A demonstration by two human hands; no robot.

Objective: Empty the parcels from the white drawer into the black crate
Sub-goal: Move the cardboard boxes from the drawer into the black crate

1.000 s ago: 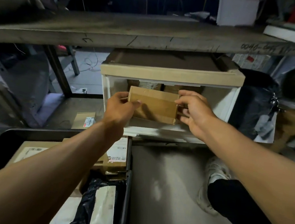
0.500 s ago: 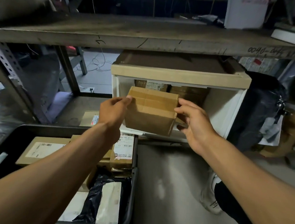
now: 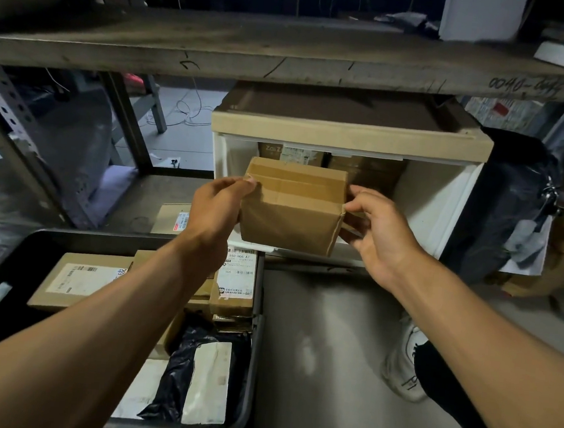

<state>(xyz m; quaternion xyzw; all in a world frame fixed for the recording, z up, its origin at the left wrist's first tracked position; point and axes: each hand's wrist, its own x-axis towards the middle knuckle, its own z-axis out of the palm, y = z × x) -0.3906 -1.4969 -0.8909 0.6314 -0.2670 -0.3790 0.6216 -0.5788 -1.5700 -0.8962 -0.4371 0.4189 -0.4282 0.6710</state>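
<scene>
In front of the white drawer, we pinch a brown box between our left hand and right hand; the black crate of parcels sits at seven o'clock.

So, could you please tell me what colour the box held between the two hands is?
The box is plain brown cardboard, sealed with tan tape, seen in the head view.

A long, scuffed grey metal shelf board spans the top of the view, with handwritten dark numbers near its right end. A perforated grey steel upright slants down at the left, and a plainer dark post stands further in. Beyond them, pale floor tiles carry a loose white cable. The near floor is smooth grey concrete, dimly lit. A bulging black plastic bag slumps at the right.
</scene>
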